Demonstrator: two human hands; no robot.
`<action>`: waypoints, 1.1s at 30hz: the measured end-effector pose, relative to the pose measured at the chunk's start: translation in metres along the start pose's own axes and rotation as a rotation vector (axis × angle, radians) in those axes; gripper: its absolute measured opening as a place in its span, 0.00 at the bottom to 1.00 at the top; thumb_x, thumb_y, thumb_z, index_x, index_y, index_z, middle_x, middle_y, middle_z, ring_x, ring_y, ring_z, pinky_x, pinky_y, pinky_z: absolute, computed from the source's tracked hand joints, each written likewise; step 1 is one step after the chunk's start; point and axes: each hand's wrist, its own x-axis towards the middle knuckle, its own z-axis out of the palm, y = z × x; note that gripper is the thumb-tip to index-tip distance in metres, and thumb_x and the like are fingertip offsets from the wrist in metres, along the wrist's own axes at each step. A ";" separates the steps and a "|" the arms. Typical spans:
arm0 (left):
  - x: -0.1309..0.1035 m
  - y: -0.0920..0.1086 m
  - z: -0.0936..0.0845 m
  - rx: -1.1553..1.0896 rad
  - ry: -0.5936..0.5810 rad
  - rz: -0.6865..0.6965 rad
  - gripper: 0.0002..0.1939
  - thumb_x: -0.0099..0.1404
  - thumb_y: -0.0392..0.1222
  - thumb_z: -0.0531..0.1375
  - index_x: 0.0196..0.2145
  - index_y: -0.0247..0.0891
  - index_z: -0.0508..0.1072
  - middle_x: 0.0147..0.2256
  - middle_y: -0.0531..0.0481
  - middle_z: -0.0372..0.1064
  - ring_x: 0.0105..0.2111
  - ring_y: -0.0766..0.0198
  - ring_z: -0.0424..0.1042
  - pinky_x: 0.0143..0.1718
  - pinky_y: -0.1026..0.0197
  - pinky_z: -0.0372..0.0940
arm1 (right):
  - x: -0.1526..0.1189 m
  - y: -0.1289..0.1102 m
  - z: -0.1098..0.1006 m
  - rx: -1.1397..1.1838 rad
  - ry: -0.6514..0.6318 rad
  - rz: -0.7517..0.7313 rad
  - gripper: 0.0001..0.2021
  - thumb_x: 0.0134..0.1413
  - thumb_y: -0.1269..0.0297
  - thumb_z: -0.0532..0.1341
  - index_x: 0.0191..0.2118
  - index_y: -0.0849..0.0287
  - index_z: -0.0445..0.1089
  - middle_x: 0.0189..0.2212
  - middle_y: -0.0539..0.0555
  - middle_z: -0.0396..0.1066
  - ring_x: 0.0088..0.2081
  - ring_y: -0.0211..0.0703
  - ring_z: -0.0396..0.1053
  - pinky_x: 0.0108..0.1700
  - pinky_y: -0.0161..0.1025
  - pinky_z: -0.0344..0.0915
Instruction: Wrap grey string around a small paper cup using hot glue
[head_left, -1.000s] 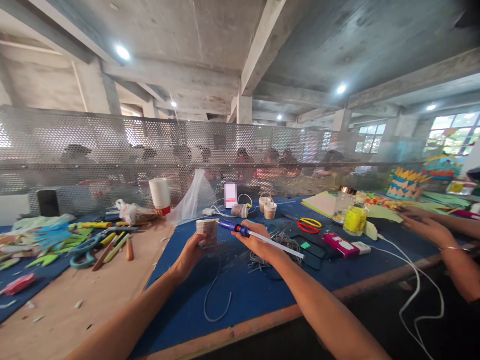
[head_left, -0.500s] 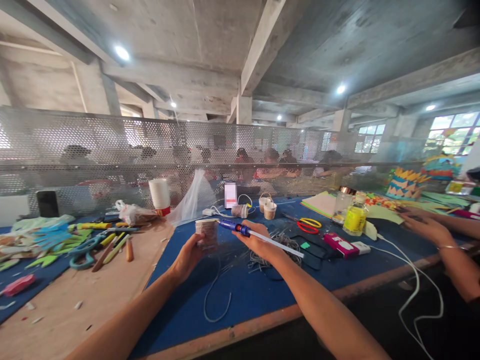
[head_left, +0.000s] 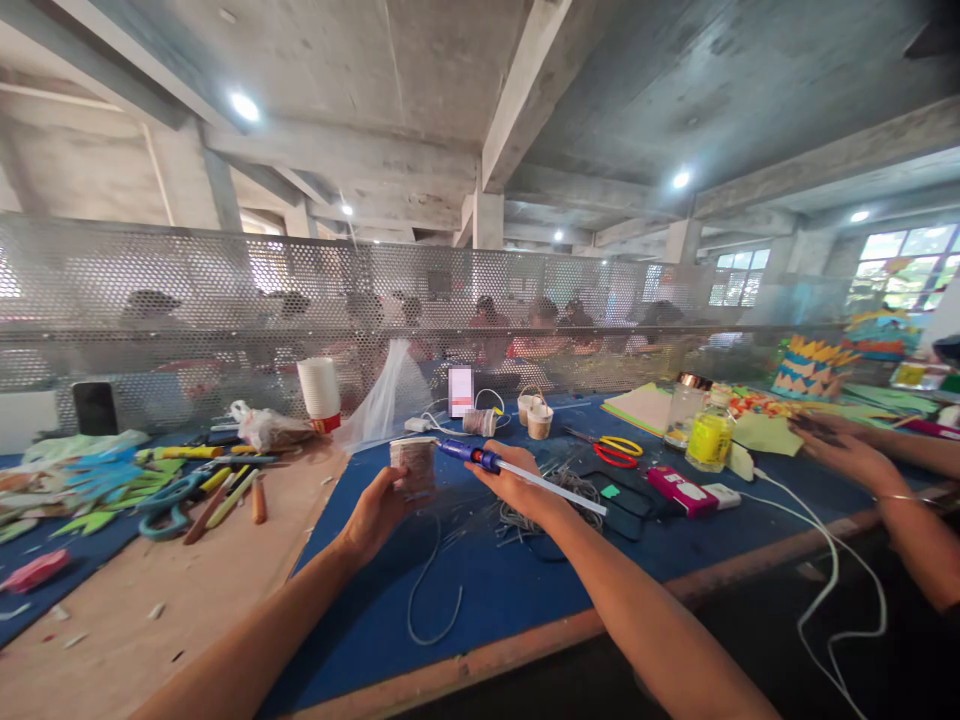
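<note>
My left hand [head_left: 379, 510] is closed around the side of a small cup wrapped in cord [head_left: 414, 468], held upright above the blue table mat [head_left: 360, 620]. In my right hand [head_left: 517, 478] is a blue glue gun [head_left: 469, 454], with a long white glue stick [head_left: 559, 488] coming out of its back end. The gun's nozzle points left and is at the cup's upper rim; whether it touches cannot be made out. A loose grey cord [head_left: 411, 605] hangs below the cup and curls on the mat. Behind my right wrist lies a tangled heap of grey cord [head_left: 551, 500].
Red-and-yellow scissors [head_left: 619, 450], a magenta box [head_left: 681, 490] and a yellow glue bottle [head_left: 710, 435] stand to the right. Small finished cups [head_left: 538, 420] and a phone [head_left: 460, 391] are behind. Blue scissors [head_left: 169, 505] lie left. A co-worker's hands [head_left: 847, 455] are at far right.
Almost nothing differs: my hands, the cup and the glue gun keep their places. The co-worker's hands at the far right have shifted slightly.
</note>
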 end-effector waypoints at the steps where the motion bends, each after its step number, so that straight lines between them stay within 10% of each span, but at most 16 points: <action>1: 0.000 0.000 0.000 0.002 0.002 -0.001 0.16 0.60 0.49 0.63 0.42 0.38 0.80 0.39 0.43 0.83 0.44 0.45 0.81 0.51 0.45 0.74 | 0.000 0.000 0.000 -0.004 0.000 0.000 0.13 0.66 0.52 0.65 0.33 0.54 0.71 0.25 0.48 0.72 0.27 0.40 0.69 0.29 0.34 0.53; 17: 0.004 -0.003 -0.003 -0.032 0.028 0.040 0.16 0.62 0.46 0.66 0.46 0.38 0.78 0.41 0.45 0.81 0.41 0.52 0.81 0.47 0.51 0.75 | 0.011 0.028 0.006 -0.220 0.207 0.296 0.16 0.66 0.47 0.65 0.46 0.55 0.75 0.35 0.56 0.81 0.40 0.53 0.80 0.39 0.38 0.67; 33: 0.003 -0.005 -0.003 0.011 0.042 0.066 0.20 0.60 0.46 0.69 0.48 0.38 0.77 0.41 0.47 0.80 0.41 0.54 0.80 0.44 0.53 0.76 | 0.004 0.059 0.010 -0.546 -0.195 0.657 0.20 0.69 0.65 0.59 0.61 0.69 0.64 0.60 0.76 0.68 0.62 0.62 0.69 0.58 0.49 0.66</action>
